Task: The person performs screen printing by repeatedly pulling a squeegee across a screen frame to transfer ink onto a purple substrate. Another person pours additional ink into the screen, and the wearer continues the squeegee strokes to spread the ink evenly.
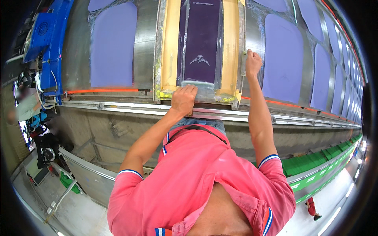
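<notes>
My left hand (184,100) is closed on a squeegee (205,90) with a pale, smeared blade, at the near end of a screen-printing frame (171,43). The blade lies across the bottom of the dark purple screen (201,41), which bears a pale fan-shaped emblem. Broad yellowish strips run down both sides inside the frame. My right hand (254,63) is a fist beside the frame's right rail, near a small bolt; what its fingers hold, if anything, is hidden. Lavender fabric pieces (114,45) lie flat on the metal table on both sides of the frame.
A silver rail (138,109) runs along the table's near edge, below an orange strip (106,91). Blue machinery (49,55) stands at the left end, with a person (27,104) beside it. Green bins (315,159) line the right behind me; another person (312,208) is far off.
</notes>
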The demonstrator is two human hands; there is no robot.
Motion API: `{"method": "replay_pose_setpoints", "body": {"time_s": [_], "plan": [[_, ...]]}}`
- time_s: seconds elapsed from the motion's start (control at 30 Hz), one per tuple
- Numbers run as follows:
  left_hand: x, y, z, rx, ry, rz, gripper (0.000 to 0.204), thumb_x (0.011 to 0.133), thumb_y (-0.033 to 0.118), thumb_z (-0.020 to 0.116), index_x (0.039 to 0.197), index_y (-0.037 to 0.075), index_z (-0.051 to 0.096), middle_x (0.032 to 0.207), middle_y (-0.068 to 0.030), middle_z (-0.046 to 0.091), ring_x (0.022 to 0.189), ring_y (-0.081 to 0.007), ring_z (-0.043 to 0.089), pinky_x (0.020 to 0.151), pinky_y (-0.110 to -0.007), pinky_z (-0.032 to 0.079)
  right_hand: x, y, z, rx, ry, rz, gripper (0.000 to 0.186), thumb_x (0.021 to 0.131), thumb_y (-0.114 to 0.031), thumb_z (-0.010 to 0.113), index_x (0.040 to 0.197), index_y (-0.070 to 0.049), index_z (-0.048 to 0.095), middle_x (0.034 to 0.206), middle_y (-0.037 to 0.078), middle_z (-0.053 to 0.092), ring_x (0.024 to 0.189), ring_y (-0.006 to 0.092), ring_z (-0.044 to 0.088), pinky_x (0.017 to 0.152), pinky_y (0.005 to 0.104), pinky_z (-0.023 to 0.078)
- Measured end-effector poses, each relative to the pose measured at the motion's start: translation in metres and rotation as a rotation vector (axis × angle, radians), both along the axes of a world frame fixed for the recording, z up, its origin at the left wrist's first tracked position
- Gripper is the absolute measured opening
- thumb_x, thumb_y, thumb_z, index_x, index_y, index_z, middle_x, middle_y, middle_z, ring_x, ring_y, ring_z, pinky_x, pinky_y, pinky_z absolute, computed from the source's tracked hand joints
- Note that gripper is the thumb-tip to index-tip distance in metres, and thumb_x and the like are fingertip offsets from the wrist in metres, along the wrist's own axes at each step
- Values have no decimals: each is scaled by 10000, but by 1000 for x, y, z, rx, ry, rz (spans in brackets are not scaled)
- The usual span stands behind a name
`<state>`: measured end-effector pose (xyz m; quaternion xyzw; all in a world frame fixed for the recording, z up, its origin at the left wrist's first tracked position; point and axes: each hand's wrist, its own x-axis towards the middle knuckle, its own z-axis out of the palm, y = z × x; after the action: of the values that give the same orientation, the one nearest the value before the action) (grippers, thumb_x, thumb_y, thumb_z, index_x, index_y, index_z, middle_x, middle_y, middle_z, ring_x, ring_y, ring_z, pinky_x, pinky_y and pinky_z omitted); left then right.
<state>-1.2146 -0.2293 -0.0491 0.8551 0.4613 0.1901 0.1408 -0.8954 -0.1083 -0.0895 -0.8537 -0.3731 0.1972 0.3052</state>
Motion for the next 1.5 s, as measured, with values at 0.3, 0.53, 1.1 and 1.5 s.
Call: {"method": "replay_pose_setpoints", "body": {"time_s": [0.3, 0.53, 1.1, 1.5], "plan": [[43, 246, -15, 62, 83, 132, 262, 758, 38, 576, 966, 101, 723, 934, -124, 723, 851, -317, 693, 731, -449, 542, -30, 68, 46, 447, -340, 279, 375, 941, -296, 636, 1171, -2, 662, 1104, 185, 606, 1084, 349, 547, 926, 451, 443], [79, 443, 13, -8, 317, 27, 259, 718, 105, 616, 935, 132, 755, 863, -168, 715, 827, -360, 697, 691, -464, 557, -41, 268, 80, 317, -405, 1022, 434, 832, -413, 717, 1096, -68, 714, 1023, 162, 669, 986, 364, 614, 877, 450, 492], [46, 255, 20, -215, 325, -30, 270, 693, 74, 622, 914, 151, 756, 812, -153, 712, 790, -349, 700, 694, -467, 567, -95, 109, 48, 45, -455, 1076, 130, 711, -53, 593, 795, -63, 691, 862, 150, 677, 898, 324, 650, 878, 450, 504], [21, 114, 33, -473, 355, -81, 325, 661, 53, 638, 945, 148, 766, 856, -145, 719, 804, -339, 699, 682, -452, 559, -117, -40, 58, -25, -280, 1124, 136, 672, -61, 627, 780, -48, 709, 820, 151, 670, 913, 309, 639, 921, 490, 510]]}}
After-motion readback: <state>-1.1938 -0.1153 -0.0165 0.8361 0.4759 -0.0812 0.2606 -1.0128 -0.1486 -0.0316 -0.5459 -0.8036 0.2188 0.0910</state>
